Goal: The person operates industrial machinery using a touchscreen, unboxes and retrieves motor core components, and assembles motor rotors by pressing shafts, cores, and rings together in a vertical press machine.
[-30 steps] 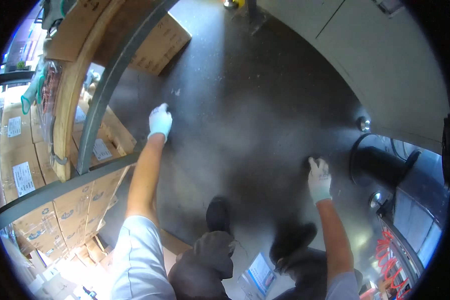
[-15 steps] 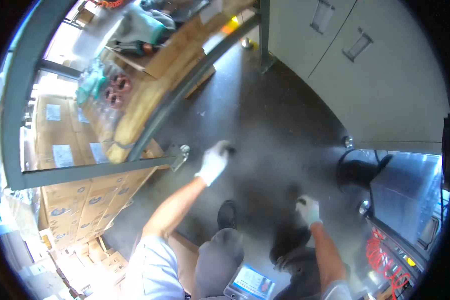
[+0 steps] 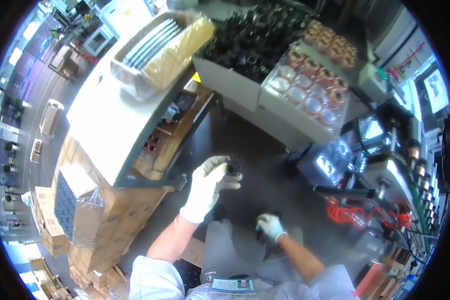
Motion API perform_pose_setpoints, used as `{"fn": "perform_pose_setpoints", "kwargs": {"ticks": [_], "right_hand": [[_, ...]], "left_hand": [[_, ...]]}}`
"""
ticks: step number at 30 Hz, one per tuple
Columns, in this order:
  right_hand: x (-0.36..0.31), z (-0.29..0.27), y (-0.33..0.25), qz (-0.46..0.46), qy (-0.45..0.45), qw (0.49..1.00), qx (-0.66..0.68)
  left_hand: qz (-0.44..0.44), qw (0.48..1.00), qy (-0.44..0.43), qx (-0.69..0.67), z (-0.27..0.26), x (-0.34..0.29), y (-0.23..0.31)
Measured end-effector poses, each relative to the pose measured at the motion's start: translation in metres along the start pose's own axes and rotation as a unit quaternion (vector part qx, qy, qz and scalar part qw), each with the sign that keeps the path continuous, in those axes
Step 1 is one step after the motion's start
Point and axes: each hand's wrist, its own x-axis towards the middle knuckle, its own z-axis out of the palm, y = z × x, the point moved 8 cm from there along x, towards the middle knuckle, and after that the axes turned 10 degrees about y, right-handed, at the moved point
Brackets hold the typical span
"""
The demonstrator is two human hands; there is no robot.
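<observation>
My left hand point(image 3: 205, 186), in a white glove, is raised in front of me. Its thumb and fingers pinch a small dark round part point(image 3: 231, 168) with a black hole-like middle. Lower down and to the right hangs my right hand point(image 3: 271, 227), gloved too, with its fingers curled. Something dark shows at those fingers, but its kind is unclear. Both hands are over the dark floor, apart from the furniture.
A white-topped bench point(image 3: 104, 132) with a bag-lined carton point(image 3: 157, 70) stands left. Ahead are a heap of black parts point(image 3: 257, 42) and a tray of copper-coloured rings point(image 3: 305, 90). A machine with a red coiled hose point(image 3: 347, 214) is right; cardboard boxes point(image 3: 120, 220) stack at lower left.
The view has lifted, bringing the bench top and trays into sight. My left hand appears larger and closer, the dark part showing plainly. My right hand has moved inward to the left.
</observation>
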Motion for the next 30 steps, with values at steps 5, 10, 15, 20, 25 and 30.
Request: {"fn": "perform_pose_setpoints", "kwargs": {"ticks": [5,10,15,20,25,30], "right_hand": [[-0.07,-0.05,-0.012,0.03,0.006,0.999,0.034],[-0.123,-0.105,-0.013,0.023,0.072,0.997,-0.005],[-0.158,-0.146,-0.013,0.048,0.153,0.986,0.049],[-0.181,-0.155,-0.013,0.106,0.202,0.962,0.152],[-0.205,-0.183,-0.101,0.036,0.277,0.896,0.346],[-0.214,-0.229,-0.165,-0.012,0.378,0.843,0.382]], "left_hand": [[0.009,0.999,-0.021,0.022,0.075,-0.028,0.068],[0.128,0.98,0.013,0.152,0.13,-0.019,0.126],[0.177,0.975,-0.013,0.135,0.192,0.067,0.18],[0.28,0.939,0.038,0.194,0.22,0.101,0.198],[0.1,0.873,-0.273,0.392,0.217,-0.049,0.044],[-0.015,0.777,-0.42,0.469,0.195,-0.124,-0.092]]}}
